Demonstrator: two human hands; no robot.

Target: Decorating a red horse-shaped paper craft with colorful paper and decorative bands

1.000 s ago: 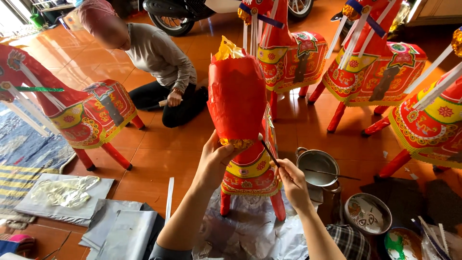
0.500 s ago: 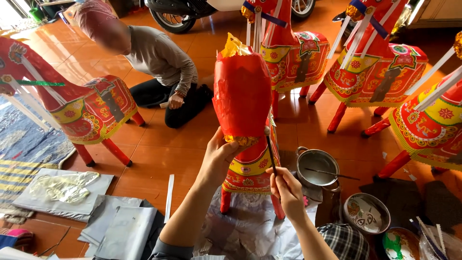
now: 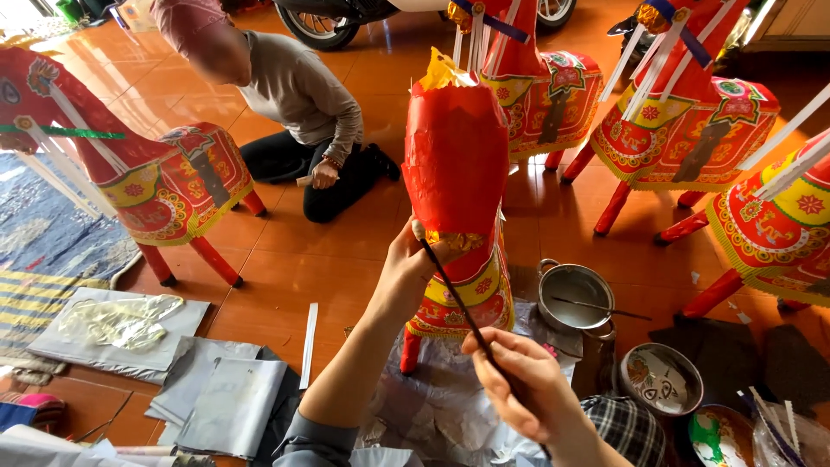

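Note:
A red paper horse (image 3: 456, 173) stands on the floor in front of me, its neck wrapped in crinkled red paper with a yellow tuft on top. My left hand (image 3: 406, 268) grips the lower neck at the gold trim. My right hand (image 3: 527, 393) holds a thin dark brush (image 3: 454, 290) whose tip touches the neck just beside my left thumb. The horse's patterned body and red legs show below my hands.
Another person (image 3: 294, 95) kneels on the orange tile floor at the back left beside a red paper horse (image 3: 164, 186). More paper horses (image 3: 692, 121) stand at the back and right. A metal pot (image 3: 575, 294), painted bowls (image 3: 661, 380) and paper sheets (image 3: 216, 389) lie around.
My right hand has dropped lower and nearer to me, and the brush tip now rests at the neck by my left thumb. The view has shifted slightly.

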